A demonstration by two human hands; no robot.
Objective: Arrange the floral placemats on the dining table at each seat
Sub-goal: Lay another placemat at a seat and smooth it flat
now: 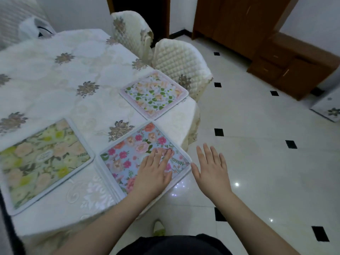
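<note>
Three floral placemats lie on the white embroidered tablecloth [73, 67]. A blue placemat with pink flowers [128, 153] sits at the near corner, its edge reaching past the table edge. My left hand [154, 173] rests flat on it, fingers spread, gripping nothing. My right hand [211, 168] hovers open beside the mat's right corner, over the floor. A green and yellow placemat [40, 159] lies to the left. A pale placemat with a pink border [154, 92] lies further along the right edge, in front of a chair.
Two chairs with quilted cream covers [180, 56] [128, 28] stand along the table's right side. A brown wooden cabinet [294, 67] is at the far right on the white tiled floor [257, 144]. A white bag [33, 28] sits at the table's far end.
</note>
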